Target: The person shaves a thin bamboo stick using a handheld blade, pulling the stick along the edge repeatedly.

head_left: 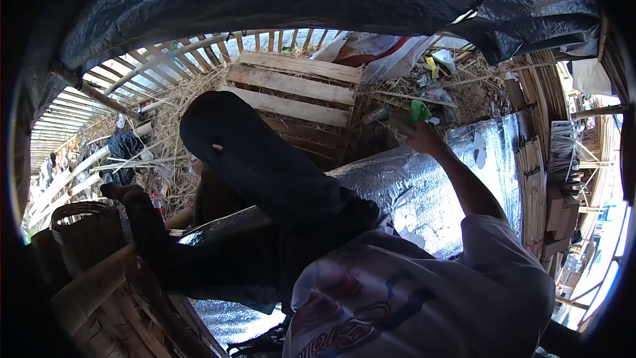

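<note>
My right hand (426,139) reaches forward over the far edge of a silvery foil-covered seat (437,192). Right beside it, just beyond the knuckles, is a crumpled green plastic piece (419,111). The fingers are dark and blurred against the litter, so I cannot see whether they grip it. A clear bottle-like item (375,116) lies to the left of the hand. My left hand is out of view. My bent legs in dark trousers (258,152) cross the middle, one knee raised.
A slatted wooden crate (298,86) stands ahead on straw. Litter and straw (477,86) lie at the right, bamboo slat fencing (146,66) at the left. Dark plastic sheeting (265,0) hangs low overhead. A woven bamboo item (86,272) is at lower left, stacked bamboo strips (530,185) at right.
</note>
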`<state>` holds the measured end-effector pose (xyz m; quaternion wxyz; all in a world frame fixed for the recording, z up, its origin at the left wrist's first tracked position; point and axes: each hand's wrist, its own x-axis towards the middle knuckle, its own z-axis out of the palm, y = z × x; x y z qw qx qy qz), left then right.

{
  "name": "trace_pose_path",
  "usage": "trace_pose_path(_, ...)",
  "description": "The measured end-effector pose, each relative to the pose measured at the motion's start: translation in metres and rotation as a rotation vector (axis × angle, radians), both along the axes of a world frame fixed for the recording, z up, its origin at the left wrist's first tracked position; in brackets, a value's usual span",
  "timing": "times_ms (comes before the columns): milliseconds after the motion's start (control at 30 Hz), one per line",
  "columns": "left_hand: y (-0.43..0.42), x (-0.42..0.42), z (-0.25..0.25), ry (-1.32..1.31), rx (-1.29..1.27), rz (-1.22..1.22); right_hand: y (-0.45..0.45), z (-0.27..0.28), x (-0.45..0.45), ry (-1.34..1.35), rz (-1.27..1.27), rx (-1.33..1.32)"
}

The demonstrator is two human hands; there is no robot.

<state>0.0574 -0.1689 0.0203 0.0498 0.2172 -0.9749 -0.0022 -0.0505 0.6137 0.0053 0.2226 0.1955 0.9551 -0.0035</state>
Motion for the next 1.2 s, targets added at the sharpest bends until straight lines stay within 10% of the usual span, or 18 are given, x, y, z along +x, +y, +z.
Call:
trace_pose_path(133,0.028,-0.001,-0.001,-0.253,-0.083,-0.005,-0.071,-0.015,-0.004,-0.054,0.154,-0.162)
trace_pose_path(200,0.128,0.003,0.022,-0.14,-0.181,-0.462,-0.104,-0.006,-0.01,-0.213,0.088,-0.292)
trace_pose_path(500,0.346,0.049,0.006,-0.347,0.604,-0.648,-0.137,-0.049,0.013,-0.43,0.241,-0.396)
trace_pose_path(833,0.254,0.055,0.078,-0.137,-0.055,-0.332,-0.044,-0.097,-0.001,-0.011,0.123,-0.385)
trace_pose_path(1000,0.168,0.043,0.135,0.094,-0.583,-0.56,-0.09,0.02,-0.017,0.265,0.024,-0.38)
trace_pose_path(1067,0.153,0.043,0.16,0.007,-0.35,-0.221,-0.111,0.039,-0.021,0.287,-0.009,-0.418)
trace_pose_path(1200,0.187,0.006,0.199,-0.191,-0.04,-0.297,-0.125,0.042,-0.007,0.365,0.033,-0.502)
